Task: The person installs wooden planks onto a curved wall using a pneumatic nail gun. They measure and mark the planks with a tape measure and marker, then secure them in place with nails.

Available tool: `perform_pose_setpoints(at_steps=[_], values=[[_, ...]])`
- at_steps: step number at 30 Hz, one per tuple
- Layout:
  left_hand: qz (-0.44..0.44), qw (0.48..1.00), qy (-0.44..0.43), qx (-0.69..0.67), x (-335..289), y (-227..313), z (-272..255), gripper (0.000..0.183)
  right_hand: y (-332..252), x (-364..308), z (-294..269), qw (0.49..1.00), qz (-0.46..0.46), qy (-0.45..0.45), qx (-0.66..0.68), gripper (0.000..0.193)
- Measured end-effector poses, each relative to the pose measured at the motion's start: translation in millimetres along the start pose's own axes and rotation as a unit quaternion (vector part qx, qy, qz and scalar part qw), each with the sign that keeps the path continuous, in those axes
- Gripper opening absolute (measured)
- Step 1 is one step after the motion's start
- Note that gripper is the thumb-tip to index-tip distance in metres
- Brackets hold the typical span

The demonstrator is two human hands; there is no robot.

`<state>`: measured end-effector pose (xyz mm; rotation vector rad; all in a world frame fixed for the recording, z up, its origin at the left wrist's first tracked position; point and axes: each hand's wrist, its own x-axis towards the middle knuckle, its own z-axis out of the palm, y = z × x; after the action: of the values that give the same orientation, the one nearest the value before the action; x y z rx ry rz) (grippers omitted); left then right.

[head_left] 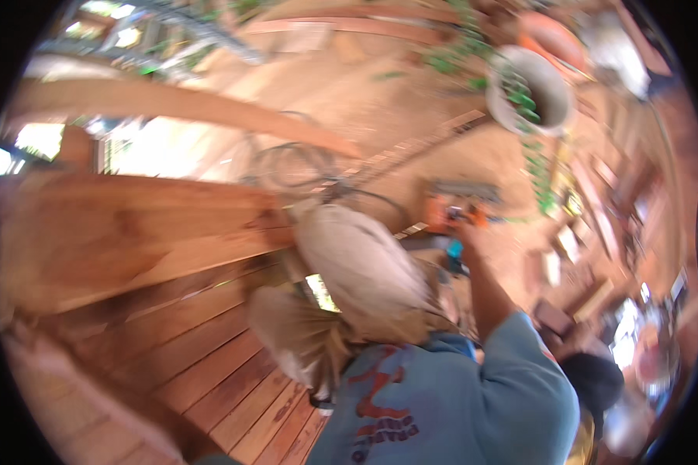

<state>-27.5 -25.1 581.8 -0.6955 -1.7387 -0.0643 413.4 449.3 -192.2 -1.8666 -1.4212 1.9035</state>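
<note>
The work looks partway along, though the blur leaves much of it unclear. The planks [233,372] lie side by side in a row, so that part seems laid; the beam [132,232] lies beyond them, its near end beside the person's legs [357,248]. Whether the beam is cut or trimmed does not show. The orange tool [440,211] is over the bare ground, right of the beam and apart from it, so no cutting seems under way at this instant. What is left cannot be told beyond that; the offcuts [568,244] to the right lie loose.

The right hand [467,229] is at the tool, on its near side, and seems to touch it; its fingers are smeared, and I cannot tell whether they wrap the handle or only rest there. The left hand [37,346] is far out to the left, just beside the beam's lower edge; I cannot tell whether its fingers are spread or curled, or whether they touch the wood
</note>
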Motion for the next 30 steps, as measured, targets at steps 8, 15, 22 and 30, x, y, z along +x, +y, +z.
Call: perform_pose_setpoints(at_steps=[8, 15, 22, 30], values=[[-0.172, 0.974, 0.005, -0.144, -7.0, 67.4, -16.9, 0.060, -40.4, 42.0, 20.4, 0.971, -0.029, 0.081, 0.222, 0.041], [-0.198, 0.947, 0.021, -0.252, -23.4, 84.9, -26.8, 0.077, -80.4, 45.8, 23.1, 0.983, -0.054, 0.093, 0.148, 0.037], [-0.245, 0.942, -0.038, -0.225, -70.9, 106.6, -14.4, 0.075, -75.4, 26.1, 34.7, 0.988, -0.058, 0.088, 0.114, 0.034], [-0.249, 0.929, -0.070, -0.264, -72.8, 98.1, -26.5, 0.070, -79.8, 16.5, 29.3, 0.988, -0.064, 0.093, 0.108, 0.030]])
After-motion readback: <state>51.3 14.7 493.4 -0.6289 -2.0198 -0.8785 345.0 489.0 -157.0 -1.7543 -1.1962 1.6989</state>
